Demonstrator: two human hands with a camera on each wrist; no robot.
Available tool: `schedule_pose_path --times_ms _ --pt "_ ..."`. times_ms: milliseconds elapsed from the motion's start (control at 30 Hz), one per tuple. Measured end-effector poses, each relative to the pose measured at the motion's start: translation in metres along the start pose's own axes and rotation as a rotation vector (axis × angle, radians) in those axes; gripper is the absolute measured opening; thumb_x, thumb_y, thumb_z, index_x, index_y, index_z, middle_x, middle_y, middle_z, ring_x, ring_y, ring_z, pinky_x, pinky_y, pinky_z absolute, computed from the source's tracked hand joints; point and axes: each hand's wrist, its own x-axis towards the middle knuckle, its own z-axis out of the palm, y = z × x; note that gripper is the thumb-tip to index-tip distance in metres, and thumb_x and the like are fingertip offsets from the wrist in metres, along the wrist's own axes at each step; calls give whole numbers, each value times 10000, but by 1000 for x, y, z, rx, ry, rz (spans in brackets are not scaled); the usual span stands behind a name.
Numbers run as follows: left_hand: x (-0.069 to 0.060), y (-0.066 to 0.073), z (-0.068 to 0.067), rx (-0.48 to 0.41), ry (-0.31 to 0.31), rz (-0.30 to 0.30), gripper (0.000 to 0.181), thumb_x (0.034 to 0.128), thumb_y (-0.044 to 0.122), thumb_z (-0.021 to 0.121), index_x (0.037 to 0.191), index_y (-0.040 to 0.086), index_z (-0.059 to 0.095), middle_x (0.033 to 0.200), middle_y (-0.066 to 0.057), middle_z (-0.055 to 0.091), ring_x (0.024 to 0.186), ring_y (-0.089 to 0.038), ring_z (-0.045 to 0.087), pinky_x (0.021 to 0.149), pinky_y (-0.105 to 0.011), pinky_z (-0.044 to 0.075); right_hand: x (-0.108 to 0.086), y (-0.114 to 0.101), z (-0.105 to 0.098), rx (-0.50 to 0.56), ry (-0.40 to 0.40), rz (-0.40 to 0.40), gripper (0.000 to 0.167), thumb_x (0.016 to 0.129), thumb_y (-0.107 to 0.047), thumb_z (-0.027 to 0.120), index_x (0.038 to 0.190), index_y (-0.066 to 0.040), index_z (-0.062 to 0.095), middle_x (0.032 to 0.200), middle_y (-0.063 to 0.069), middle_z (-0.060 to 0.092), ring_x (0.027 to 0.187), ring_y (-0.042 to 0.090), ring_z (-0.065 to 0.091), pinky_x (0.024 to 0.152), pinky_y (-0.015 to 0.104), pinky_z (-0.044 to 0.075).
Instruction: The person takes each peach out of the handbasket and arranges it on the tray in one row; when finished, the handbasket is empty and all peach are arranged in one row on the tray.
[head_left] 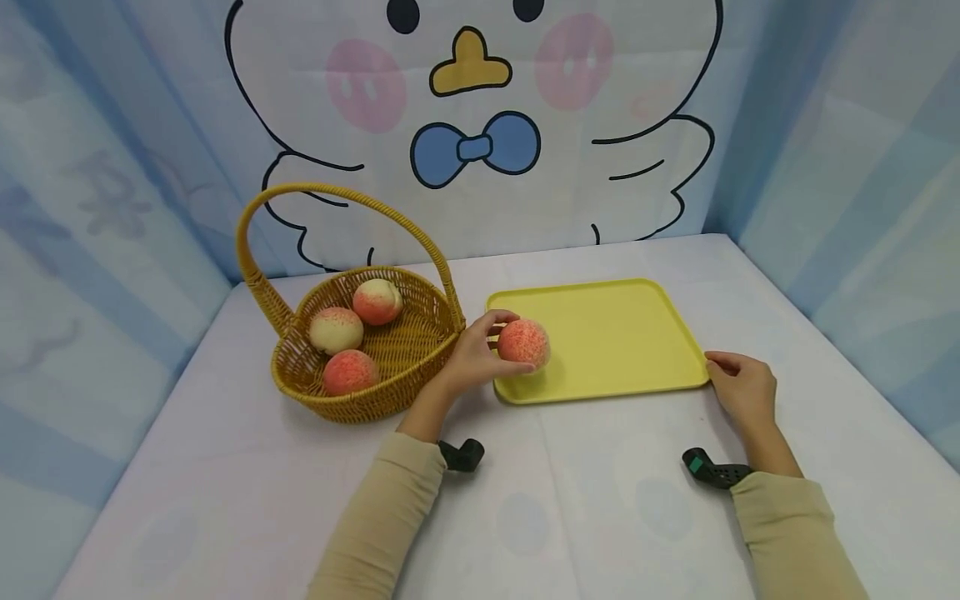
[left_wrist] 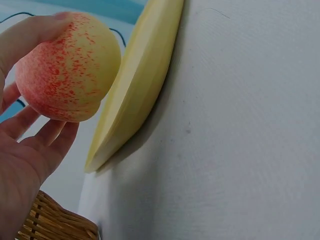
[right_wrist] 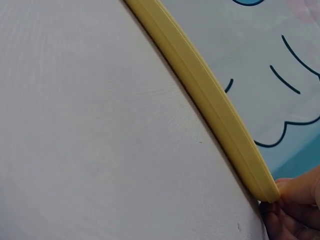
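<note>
In the head view my left hand point(head_left: 474, 357) grips a pink-speckled peach point(head_left: 524, 345) above the left end of a yellow tray point(head_left: 607, 337). The left wrist view shows thumb and fingers around that peach point(left_wrist: 67, 67), just beside the tray's edge point(left_wrist: 140, 80). My right hand point(head_left: 744, 390) pinches the tray's near right corner, as the right wrist view also shows at the rim point(right_wrist: 210, 102). Left of the left hand stands a wicker basket point(head_left: 405, 342) with a tall handle. Inside it lie three peaches: one at the back point(head_left: 377, 302), one pale point(head_left: 336, 331), one pinker in front point(head_left: 351, 372).
A white cloth covers the table point(head_left: 570, 500). Behind it hangs a curtain point(head_left: 480, 208) with a cartoon face and blue bow tie, and blue patterned curtains point(head_left: 97, 250) flank both sides. The basket handle point(head_left: 345, 193) arches high at the left.
</note>
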Motion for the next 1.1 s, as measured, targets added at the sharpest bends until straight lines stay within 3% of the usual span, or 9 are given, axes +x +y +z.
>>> schedule_pose_path --times_ms 333,633,833,1100 --pt "-1 -12 4 32 1 -63 692 637 137 851 1218 55 483 1191 -64 511 1053 -205 528 816 -262 475 1 0 2 -4 -12 7 322 936 -126 490 1173 71 584 1114 242 579 944 253 509 612 145 367" --pt "-3 -3 -3 233 1 1 669 655 203 846 1218 46 521 1114 -76 511 1000 -183 511 806 -252 479 2 1 1 -22 -9 1 323 936 -129 491 1174 69 583 1114 242 581 952 259 516 618 145 366" --pt "0 0 -2 221 -5 -27 635 666 183 838 1204 58 524 1111 -72 500 1016 -194 525 822 -257 475 0 1 -1 -23 -4 6 321 933 -124 492 1171 72 584 1110 241 581 931 246 513 590 124 357" --pt "13 -1 6 254 -12 -31 618 675 207 832 1199 72 536 1160 -71 512 1031 -212 530 829 -286 469 0 -2 0 -12 -6 33 329 938 -130 485 1182 71 576 1127 240 570 935 244 500 568 114 348"
